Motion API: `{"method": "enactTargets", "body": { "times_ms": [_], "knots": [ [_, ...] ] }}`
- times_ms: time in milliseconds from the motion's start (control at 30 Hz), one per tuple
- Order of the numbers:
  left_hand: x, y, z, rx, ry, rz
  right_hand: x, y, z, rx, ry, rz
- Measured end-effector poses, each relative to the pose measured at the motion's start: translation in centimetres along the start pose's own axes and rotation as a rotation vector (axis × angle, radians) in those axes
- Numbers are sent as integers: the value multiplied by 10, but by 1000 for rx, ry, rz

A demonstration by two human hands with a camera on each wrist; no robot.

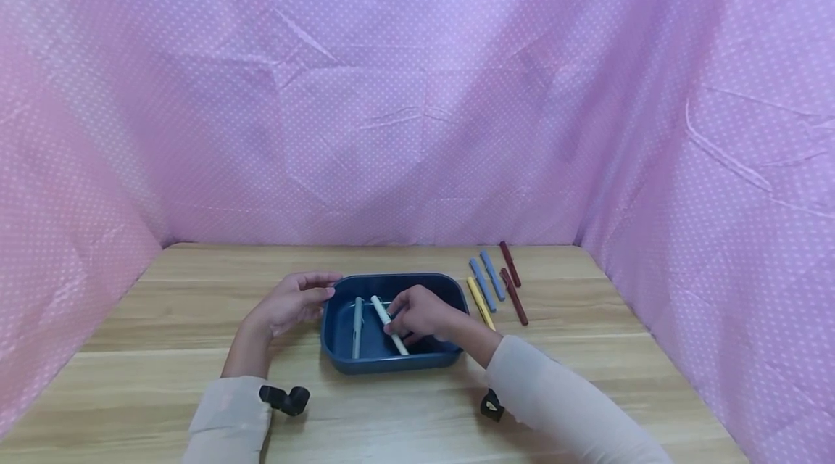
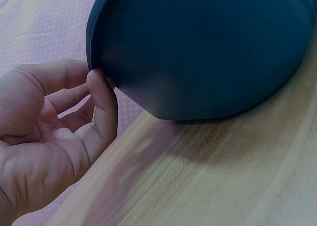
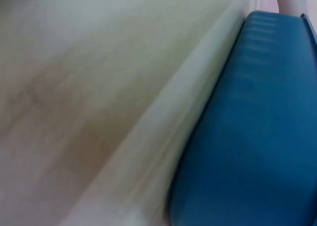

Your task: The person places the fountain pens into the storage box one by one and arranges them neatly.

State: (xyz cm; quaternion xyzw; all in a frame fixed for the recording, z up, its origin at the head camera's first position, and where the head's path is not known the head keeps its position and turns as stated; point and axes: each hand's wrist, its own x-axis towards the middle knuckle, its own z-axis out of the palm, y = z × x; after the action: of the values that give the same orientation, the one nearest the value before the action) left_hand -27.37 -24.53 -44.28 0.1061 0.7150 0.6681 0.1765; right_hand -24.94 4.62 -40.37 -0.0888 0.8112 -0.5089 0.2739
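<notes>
A dark blue open box point(image 1: 391, 365) stands on the table. At its left end my left hand point(image 1: 293, 304) pinches the rim between thumb and fingers, as the left wrist view shows of the hand point(image 2: 54, 122) and the box wall point(image 2: 198, 52). Inside the box, my right hand point(image 1: 424, 313) holds a whitish pen point(image 1: 378, 307) that lies at a slant, its lower end near the front wall. To the left of that one is a grey-green pen point(image 1: 357, 326), lengthwise from back to front. The right wrist view has only the box's outer wall point(image 3: 247, 127), with the right hand out of sight.
On the wooden table point(image 1: 163, 319), right of the box, lie a yellow pen point(image 1: 478, 296), two blue pens point(image 1: 483, 284) and two dark red pens point(image 1: 514, 296). Pink dotted cloth point(image 1: 365, 159) hangs behind and along both sides. The right forearm partly covers the yellow pen.
</notes>
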Motion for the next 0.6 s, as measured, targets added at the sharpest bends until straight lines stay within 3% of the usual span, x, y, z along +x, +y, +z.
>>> {"method": "enactTargets", "body": {
  "times_ms": [167, 600],
  "knots": [
    [0, 1, 0, 5, 3, -4, 2, 1, 7, 85, 17, 28],
    [0, 2, 1, 10, 5, -7, 2, -5, 22, 81, 63, 57]
  ]
}}
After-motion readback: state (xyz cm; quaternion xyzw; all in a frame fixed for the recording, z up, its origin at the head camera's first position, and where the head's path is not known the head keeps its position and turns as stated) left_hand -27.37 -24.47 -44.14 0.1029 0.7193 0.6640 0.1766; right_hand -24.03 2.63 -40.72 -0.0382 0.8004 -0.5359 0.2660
